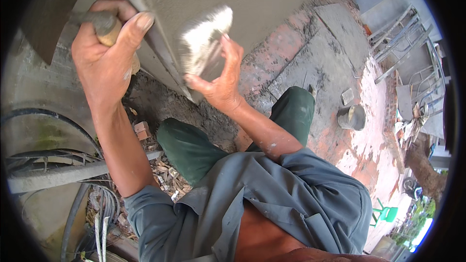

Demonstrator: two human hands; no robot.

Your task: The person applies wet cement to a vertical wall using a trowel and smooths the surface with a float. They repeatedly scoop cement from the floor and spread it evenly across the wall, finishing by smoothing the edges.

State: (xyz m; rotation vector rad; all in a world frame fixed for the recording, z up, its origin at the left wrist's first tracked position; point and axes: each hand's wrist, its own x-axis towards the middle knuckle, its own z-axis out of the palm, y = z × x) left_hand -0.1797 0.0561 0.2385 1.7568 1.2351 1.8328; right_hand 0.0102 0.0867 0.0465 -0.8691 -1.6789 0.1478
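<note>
My left hand [101, 63] is closed around the wooden handle of a trowel [48, 14], whose broad dark blade points up and left. Its thumb and fingers also rest against a long, narrow straight strip [161, 48] along the edge of a grey plastered wall [264, 0]. In my right hand [224, 85] is a white block [206, 31], blurred by motion, so its material cannot be made out. Thumb and fingers grip it from the near side, and it lies against or just over the plaster beside the strip.
A grey bucket [352, 117] and a small pale block [347, 96] stand on the mortar-stained floor at right. Metal frames [403, 43] lean farther off. Black cables [48, 112], a concrete bar [63, 175] and rubble [170, 177] lie at left. A green chair [386, 213] stands far right.
</note>
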